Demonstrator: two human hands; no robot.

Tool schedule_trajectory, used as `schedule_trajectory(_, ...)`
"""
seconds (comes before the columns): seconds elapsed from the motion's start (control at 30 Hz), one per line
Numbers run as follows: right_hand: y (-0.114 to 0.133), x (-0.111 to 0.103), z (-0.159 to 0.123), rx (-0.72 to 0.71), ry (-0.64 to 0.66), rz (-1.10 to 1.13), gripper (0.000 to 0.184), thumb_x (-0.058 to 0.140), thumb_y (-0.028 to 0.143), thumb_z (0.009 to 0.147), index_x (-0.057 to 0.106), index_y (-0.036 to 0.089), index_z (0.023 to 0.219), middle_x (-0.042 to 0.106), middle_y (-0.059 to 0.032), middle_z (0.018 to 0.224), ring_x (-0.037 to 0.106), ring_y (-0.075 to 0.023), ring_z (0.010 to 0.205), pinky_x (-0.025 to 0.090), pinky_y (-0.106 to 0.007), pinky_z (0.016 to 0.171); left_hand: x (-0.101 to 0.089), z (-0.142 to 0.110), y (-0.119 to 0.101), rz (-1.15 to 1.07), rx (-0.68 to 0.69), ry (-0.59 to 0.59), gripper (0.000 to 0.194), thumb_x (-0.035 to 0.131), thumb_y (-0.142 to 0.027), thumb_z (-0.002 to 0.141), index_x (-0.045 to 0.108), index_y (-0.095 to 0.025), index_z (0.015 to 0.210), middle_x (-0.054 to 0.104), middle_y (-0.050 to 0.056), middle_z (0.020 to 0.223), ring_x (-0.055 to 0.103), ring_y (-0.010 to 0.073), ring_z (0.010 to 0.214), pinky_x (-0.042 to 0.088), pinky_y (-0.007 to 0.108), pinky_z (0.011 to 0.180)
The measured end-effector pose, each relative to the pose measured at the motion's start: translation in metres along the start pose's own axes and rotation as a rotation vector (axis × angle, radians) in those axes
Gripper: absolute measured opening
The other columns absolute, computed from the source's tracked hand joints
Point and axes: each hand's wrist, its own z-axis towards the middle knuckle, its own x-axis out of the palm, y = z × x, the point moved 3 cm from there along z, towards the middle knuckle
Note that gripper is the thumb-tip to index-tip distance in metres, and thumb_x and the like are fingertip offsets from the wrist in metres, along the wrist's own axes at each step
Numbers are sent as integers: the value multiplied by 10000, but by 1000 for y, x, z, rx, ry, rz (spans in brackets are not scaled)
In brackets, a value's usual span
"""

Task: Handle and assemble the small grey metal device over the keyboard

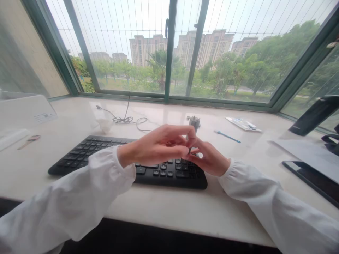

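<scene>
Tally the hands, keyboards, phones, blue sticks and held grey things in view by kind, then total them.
Hands: 2, left hand and right hand
Keyboard: 1
Phone: 1
Blue stick: 1
Held grey thing: 1
Total: 6

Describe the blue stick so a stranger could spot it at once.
Start at the wide window and drop to the white table before it. Just past the person's right hand, nearer than the flat white packet, the blue stick lies at a slant. Its slim, straight, blue shape sets it apart from the broad, mostly white packet.
</scene>
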Motion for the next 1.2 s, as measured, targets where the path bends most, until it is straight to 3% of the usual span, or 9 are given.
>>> schedule_trajectory(0.07, -1, 0, -1, -9, -8, 52, 241, 580, 335, 917, 473, 223, 1103, 645, -19, 898, 648, -150, 802, 610, -323, 766, -9, 3, 21, 366, -66, -70, 280, 476, -440, 890, 521, -174, 815, 520, -12, 644, 411, 100, 538, 323, 251, 540)
schedule_trajectory(0.13, -1, 1, -2, -37, -3, 26, 213, 551, 309, 935, 464, 222, 1109, 638, -19, 906, 640, -139, 779, 607, -314, 760, -10, 3, 41, 610, -177, -39, 432, 486, -592, 859, 559, -168, 898, 605, 30, 771, 524, 152, 653, 388, 283, 635)
schedule_trajectory(0.2, 0, 3, -3, -76, -7, -28, 193, 517, 279, 951, 447, 218, 1121, 628, -20, 897, 626, -131, 735, 601, -305, 741, -3, 2, 55, 692, -220, 58, 648, 522, -718, 774, 550, -170, 1119, 634, 101, 1065, 594, 250, 929, 433, 346, 802)
schedule_trajectory(0.3, 1, 4, -5, -118, -21, -79, 225, 493, 251, 962, 412, 220, 1170, 623, -31, 914, 626, -136, 727, 589, -290, 724, 14, -2, 65, 723, -182, 192, 982, 587, -780, 670, 355, -173, 1407, 433, 176, 1428, 418, 370, 1297, 336, 446, 1038)
schedule_trajectory(0.37, 1, 4, -5, -140, -24, -96, 240, 488, 239, 964, 401, 223, 1188, 621, -43, 933, 640, -148, 755, 580, -279, 715, 25, -3, 66, 693, -150, 242, 1066, 607, -785, 651, 266, -190, 1468, 342, 178, 1499, 330, 383, 1370, 282, 464, 1091)
schedule_trajectory(0.6, -1, 7, -8, -190, -68, -181, 185, 490, 222, 957, 418, 215, 1128, 628, -55, 913, 649, -172, 753, 563, -287, 670, 31, -2, 63, 620, -155, 267, 1047, 673, -750, 624, 304, -236, 1457, 418, 135, 1442, 460, 355, 1265, 348, 421, 1049)
schedule_trajectory(1.2, 2, 11, -10, -209, -156, -240, 122, 494, 218, 951, 432, 216, 1056, 629, -43, 839, 644, -180, 695, 548, -288, 619, 32, 0, 64, 675, -169, 271, 1083, 578, -838, 605, 351, -175, 1431, 477, 150, 1351, 478, 347, 1216, 350, 413, 1036)
